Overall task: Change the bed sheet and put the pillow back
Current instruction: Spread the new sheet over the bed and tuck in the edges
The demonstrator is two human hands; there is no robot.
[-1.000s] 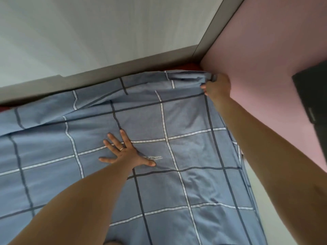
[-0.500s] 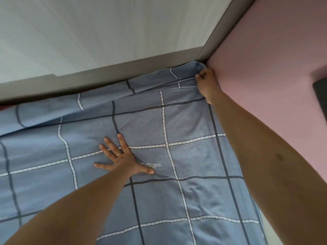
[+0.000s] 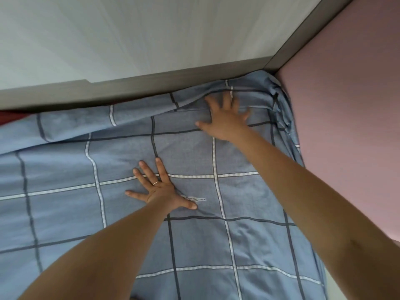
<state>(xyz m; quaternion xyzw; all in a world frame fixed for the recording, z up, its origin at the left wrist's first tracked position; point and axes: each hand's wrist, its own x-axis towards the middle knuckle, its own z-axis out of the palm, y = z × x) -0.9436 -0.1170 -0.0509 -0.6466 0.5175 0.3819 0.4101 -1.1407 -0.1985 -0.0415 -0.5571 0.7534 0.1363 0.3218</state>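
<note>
Bed sheet (image 3: 194,245): matte blue cloth with a grid of white dashed and dark grey stripes, spread over the bed. Its far edge lies in 1 long ruffled fold against the grey frame rail (image 3: 151,85). The far right corner is bunched into the angle where the rail meets the pink wall (image 3: 350,126). The near area lies smooth.

Left hand (image 3: 159,189): flat, fingers spread, pressing mid-sheet, with the thumb touching 1 small white label (image 3: 194,199) and 1 thin ring (image 3: 155,183) on a finger.

Right hand (image 3: 225,120): flat, fingers splayed on the fold near the corner, motion-blurred.

The 2 hands are apart and grip nothing.

White panel (image 3: 129,35): above the rail.

Dark red strip (image 3: 10,118): far left, cut off. The label text is illegible.
</note>
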